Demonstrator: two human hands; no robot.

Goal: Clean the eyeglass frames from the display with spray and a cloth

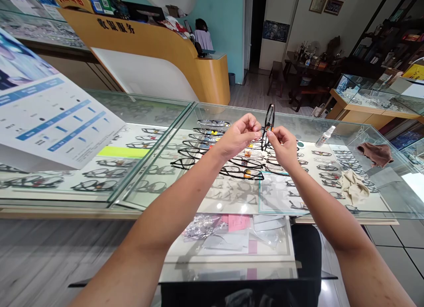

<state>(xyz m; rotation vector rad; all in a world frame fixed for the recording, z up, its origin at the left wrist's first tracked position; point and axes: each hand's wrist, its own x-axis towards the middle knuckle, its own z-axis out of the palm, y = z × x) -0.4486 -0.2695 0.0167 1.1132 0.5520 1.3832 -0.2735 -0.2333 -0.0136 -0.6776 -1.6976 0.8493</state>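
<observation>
A pair of black-framed eyeglasses point(270, 115) is held up on edge above the glass counter. My right hand point(284, 149) is closed on it, thumb and fingers pinching its lower part, where a small orange patch shows. My left hand point(239, 134) is just left of the frame with thumb and fingertips pinched together; whatever is between them is too small or hidden to tell. Beneath both hands, several dark-framed eyeglasses point(243, 172) stand in rows on the counter top, some with orange stickers on the lenses.
The glass display counter point(195, 205) holds more eyeglasses. On its right are a spray bottle point(325, 136), a beige cloth point(354, 186) and a brown cloth point(375, 153). A printed leaflet point(49, 108) stands at left. Below me is an open drawer point(232, 258) with plastic bags.
</observation>
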